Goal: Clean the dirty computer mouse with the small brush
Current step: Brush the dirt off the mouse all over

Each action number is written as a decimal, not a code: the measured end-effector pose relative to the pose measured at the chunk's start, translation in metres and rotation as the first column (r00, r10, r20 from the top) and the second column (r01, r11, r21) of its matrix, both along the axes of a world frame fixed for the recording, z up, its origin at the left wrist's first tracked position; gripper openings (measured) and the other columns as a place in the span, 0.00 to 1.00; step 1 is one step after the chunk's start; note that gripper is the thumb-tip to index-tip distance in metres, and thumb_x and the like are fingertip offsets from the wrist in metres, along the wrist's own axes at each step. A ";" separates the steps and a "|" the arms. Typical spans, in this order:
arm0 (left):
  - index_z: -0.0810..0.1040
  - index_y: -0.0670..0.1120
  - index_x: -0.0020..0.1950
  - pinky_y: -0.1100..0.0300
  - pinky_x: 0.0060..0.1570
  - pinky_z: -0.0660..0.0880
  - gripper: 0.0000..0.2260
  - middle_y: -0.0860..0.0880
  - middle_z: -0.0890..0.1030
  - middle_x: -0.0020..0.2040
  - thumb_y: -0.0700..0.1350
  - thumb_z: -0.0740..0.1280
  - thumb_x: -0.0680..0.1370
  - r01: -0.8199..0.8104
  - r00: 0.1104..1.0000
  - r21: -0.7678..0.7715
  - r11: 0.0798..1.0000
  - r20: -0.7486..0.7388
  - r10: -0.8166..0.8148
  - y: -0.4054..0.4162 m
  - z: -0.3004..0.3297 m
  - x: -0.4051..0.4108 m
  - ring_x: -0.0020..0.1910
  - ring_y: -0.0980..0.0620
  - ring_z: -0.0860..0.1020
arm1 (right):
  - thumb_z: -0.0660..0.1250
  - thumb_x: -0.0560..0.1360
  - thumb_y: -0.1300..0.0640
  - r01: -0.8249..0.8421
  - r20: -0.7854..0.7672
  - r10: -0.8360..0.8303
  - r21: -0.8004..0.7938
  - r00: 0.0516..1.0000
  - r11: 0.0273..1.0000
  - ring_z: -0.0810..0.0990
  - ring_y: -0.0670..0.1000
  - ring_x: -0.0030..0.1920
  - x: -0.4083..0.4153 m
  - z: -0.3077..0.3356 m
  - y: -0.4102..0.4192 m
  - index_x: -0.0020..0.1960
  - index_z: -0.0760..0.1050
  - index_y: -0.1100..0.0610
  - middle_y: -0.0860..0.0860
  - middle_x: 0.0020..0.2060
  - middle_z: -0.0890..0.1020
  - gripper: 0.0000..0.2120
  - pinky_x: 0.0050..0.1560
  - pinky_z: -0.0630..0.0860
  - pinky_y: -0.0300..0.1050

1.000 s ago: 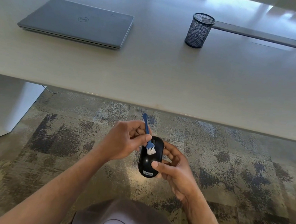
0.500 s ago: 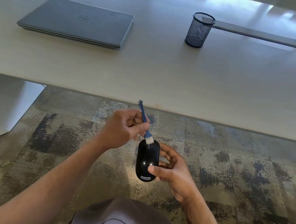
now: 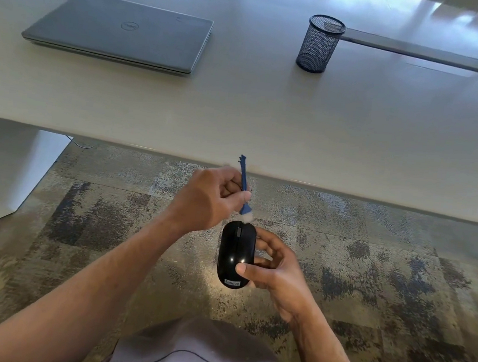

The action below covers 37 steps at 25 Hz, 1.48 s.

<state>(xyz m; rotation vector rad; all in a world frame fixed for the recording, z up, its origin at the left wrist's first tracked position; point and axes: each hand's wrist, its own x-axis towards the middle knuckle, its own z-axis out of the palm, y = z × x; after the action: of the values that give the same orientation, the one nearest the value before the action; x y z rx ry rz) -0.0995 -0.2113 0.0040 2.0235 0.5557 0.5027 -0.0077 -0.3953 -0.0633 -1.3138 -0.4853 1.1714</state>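
A black computer mouse (image 3: 235, 250) with a white label at its near end is held over the carpet, below the table's front edge. My right hand (image 3: 274, 269) grips it from the right, thumb on its top near the label. My left hand (image 3: 210, 197) pinches a small blue brush (image 3: 244, 190) by its thin handle. The brush's white bristles point down and sit at the mouse's far tip, just beyond the scroll wheel.
A pale table (image 3: 267, 116) spans the view ahead. On it lie a closed grey laptop (image 3: 121, 31) at the left, a black mesh pen cup (image 3: 319, 44) at the right and a flat dark strip (image 3: 419, 51) behind the cup. Patterned carpet (image 3: 368, 281) lies below.
The brush has swept from the middle of the mouse's top up to its far tip. My left hand has risen toward the table edge; the mouse has shifted slightly nearer to me.
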 end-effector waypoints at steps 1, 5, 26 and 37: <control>0.81 0.44 0.47 0.63 0.34 0.80 0.02 0.50 0.84 0.38 0.41 0.73 0.76 0.063 0.998 -0.019 0.998 -0.013 -0.063 -0.003 0.001 0.000 0.35 0.54 0.83 | 0.84 0.57 0.59 0.000 -0.005 0.000 0.002 1.000 1.000 0.88 0.58 0.50 0.001 0.000 0.001 0.58 0.82 0.40 0.48 0.58 0.85 0.32 0.34 0.80 0.44; 0.81 0.46 0.46 0.67 0.37 0.78 0.03 0.54 0.82 0.36 0.45 0.72 0.77 0.146 0.980 0.063 0.987 -0.145 -0.136 -0.015 -0.002 0.004 0.34 0.58 0.80 | 0.84 0.59 0.59 -0.006 -0.027 0.007 0.008 1.000 1.000 0.88 0.56 0.50 0.001 0.000 0.002 0.57 0.83 0.38 0.46 0.56 0.86 0.31 0.34 0.80 0.42; 0.82 0.39 0.50 0.51 0.42 0.81 0.05 0.34 0.82 0.41 0.35 0.71 0.74 0.461 0.877 -0.405 0.790 0.346 -0.334 0.016 -0.024 -0.067 0.36 0.42 0.82 | 0.79 0.62 0.67 -0.013 -0.239 0.053 0.165 0.970 0.986 0.87 0.57 0.46 0.010 -0.003 -0.003 0.71 0.73 0.62 0.61 0.58 0.83 0.38 0.37 0.84 0.48; 0.82 0.42 0.48 0.58 0.42 0.82 0.04 0.45 0.86 0.40 0.35 0.71 0.74 0.032 0.952 -0.338 0.941 0.296 0.074 0.008 -0.034 -0.048 0.37 0.48 0.86 | 0.75 0.67 0.70 -0.005 -0.326 0.072 0.203 0.943 0.979 0.87 0.52 0.38 0.006 0.003 -0.006 0.73 0.70 0.65 0.58 0.54 0.85 0.36 0.32 0.83 0.43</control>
<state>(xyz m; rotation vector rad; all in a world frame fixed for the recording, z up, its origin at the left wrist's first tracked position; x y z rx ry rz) -0.1472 -0.2031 -0.0303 1.5749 0.4391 0.6704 -0.0016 -0.4015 -0.0600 -0.9144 -0.3709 1.3116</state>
